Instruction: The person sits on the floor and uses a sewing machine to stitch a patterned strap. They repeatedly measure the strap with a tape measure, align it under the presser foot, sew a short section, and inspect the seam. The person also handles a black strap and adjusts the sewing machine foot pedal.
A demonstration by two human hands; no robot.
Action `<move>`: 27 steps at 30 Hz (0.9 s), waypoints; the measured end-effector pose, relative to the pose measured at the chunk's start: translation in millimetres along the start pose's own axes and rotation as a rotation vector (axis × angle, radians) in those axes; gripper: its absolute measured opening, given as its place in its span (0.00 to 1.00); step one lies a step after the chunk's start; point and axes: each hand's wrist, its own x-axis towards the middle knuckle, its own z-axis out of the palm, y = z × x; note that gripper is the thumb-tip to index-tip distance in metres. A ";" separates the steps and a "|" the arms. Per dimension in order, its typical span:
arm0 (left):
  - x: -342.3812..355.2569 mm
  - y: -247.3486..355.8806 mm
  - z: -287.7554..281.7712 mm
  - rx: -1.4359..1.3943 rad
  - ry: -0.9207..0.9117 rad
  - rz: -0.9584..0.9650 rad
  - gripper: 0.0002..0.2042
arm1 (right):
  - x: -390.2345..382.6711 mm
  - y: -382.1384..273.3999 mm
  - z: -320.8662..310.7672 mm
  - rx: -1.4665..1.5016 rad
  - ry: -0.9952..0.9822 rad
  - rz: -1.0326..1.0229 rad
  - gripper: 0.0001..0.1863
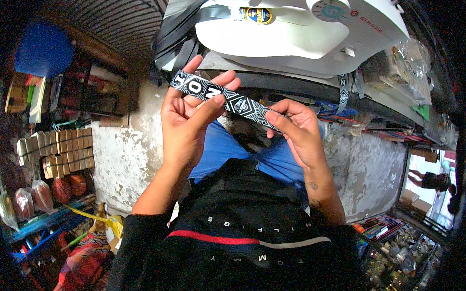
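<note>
A printed black-and-white ribbon (240,104) with white letters and an emblem is stretched between my hands, above my lap. My left hand (185,118) is palm up, with the ribbon running across its fingers and the thumb pressing down on it. The other end is pinched between the thumb and fingers of my right hand (300,128); the ribbon's tip is hidden there. Just beyond my hands stands a white sewing machine (277,44) with a dial on top. A similar ribbon (343,93) hangs over the table edge to the right.
Black straps (183,26) drape at the machine's left. Clear plastic-wrapped packages (407,69) lie on the table at its right. Shelves with boxes (56,149) and balls (62,190) stand on the left. Further off at the right, a person (433,180) shows by a bright opening.
</note>
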 end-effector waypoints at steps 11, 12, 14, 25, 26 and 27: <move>-17.1 1.2 4.7 1.133 -0.324 0.767 0.09 | -13.0 -17.7 11.4 0.170 0.044 -0.068 0.03; -15.0 1.6 9.5 1.187 -0.343 0.910 0.12 | -14.0 -17.4 12.4 0.200 0.023 -0.049 0.02; -4.5 2.9 17.2 1.259 -0.382 1.092 0.19 | -17.1 -16.7 15.1 0.284 0.011 -0.036 0.02; 8.1 -18.3 42.4 0.055 -0.201 -0.294 0.02 | -22.8 -38.2 -6.0 -0.042 0.052 -0.270 0.40; 9.8 -22.1 43.6 -0.013 -0.218 -0.380 0.01 | -23.6 -38.9 -9.3 -0.190 0.036 -0.333 0.36; 9.3 -24.8 44.9 -0.054 -0.253 -0.405 0.01 | -25.5 -39.5 -11.3 -0.320 0.058 -0.391 0.33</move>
